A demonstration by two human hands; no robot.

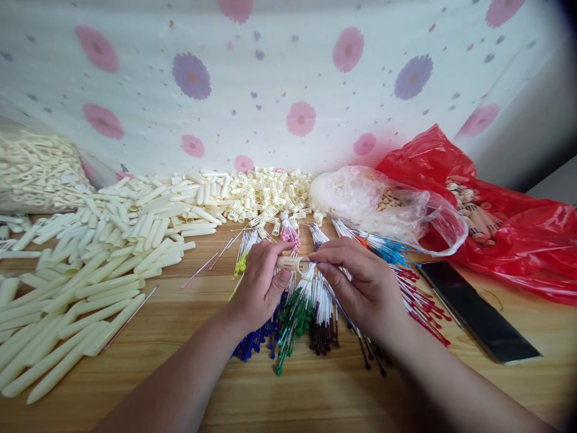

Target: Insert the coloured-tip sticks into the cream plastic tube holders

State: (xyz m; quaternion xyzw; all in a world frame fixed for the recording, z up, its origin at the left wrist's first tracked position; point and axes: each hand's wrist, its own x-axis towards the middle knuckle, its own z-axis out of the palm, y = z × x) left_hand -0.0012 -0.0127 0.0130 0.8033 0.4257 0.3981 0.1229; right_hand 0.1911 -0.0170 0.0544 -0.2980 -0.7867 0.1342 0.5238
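Observation:
My left hand (261,279) pinches a small cream plastic tube with slots (291,263) between thumb and forefinger. A thin dark stick (311,261) meets the tube's right end; its other end is hidden in the closed fingertips of my right hand (360,279). Under and around both hands lie bundles of thin white sticks with coloured tips: green-tipped sticks (295,313), dark brown-tipped sticks (323,319), blue-tipped sticks (256,340) and yellow-tipped sticks (243,252). Beyond the hands stands a bundle of pink-tipped sticks (288,231). To the right are red-tipped sticks (419,297).
Long cream plastic barrels (90,294) cover the table's left side. At the back is a heap of slotted cream tubes (270,192). A clear bag (360,195), a red plastic bag (518,234) and a flat black object (478,310) lie right. A full bag (40,171) stands far left.

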